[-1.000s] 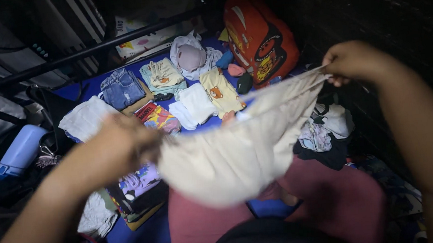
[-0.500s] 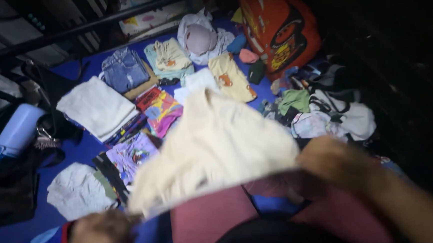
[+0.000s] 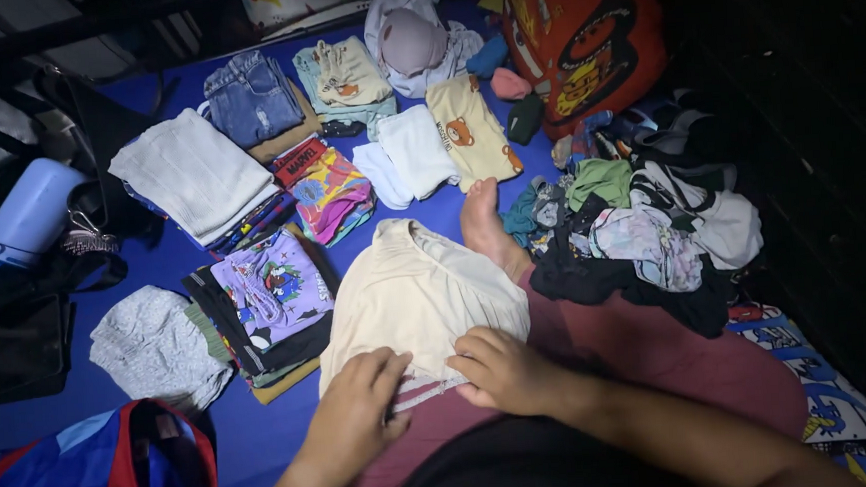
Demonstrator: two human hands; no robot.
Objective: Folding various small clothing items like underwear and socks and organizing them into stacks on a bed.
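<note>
At lower centre of the frame, the left hand [image 3: 355,411] and right hand [image 3: 506,371] lie flat with fingers spread, pressing rather than pinching the near edge of a cream garment [image 3: 418,300] draped over the person's lap. It looks light, soft and limp, best taken by that hem or a corner. Its underside and front are hidden, and the tangled clothes heap [image 3: 643,236] at right is hard to sort out.

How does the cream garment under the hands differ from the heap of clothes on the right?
The cream garment lies spread flat on the person's lap, one plain colour; the heap of clothes is crumpled, tangled and many-coloured. The left hand and right hand press on the cream garment; the heap lies untouched. Both are soft fabric.
</note>
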